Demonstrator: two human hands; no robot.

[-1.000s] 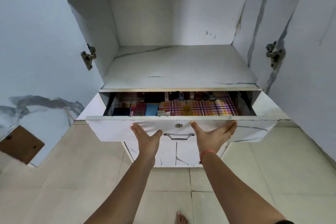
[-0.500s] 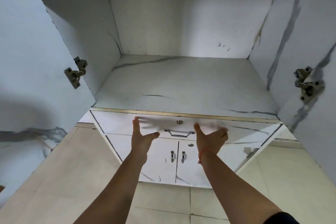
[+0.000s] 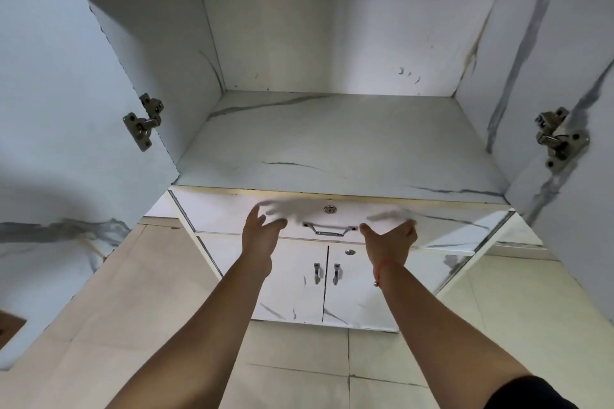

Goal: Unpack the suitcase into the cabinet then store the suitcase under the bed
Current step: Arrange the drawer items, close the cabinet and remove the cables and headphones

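Pushed shut since a second ago, the one drawer (image 3: 448,222) now sits flush in the cabinet (image 3: 332,143), which stands straight ahead of the person. Left hand (image 3: 260,239) and right hand (image 3: 390,241) are at the drawer front, either side of its single handle (image 3: 330,229). Both are spread and hold nothing; blur hides whether the fingertips touch. Two upper doors (image 3: 59,109) (image 3: 581,43) stand wide, each showing one hinge (image 3: 143,121) (image 3: 558,138). Below are two small doors (image 3: 292,292) (image 3: 358,292), two small handles (image 3: 317,273) (image 3: 336,274) and two keyholes (image 3: 330,209) (image 3: 350,252). One red thread (image 3: 378,271) rings the right wrist.
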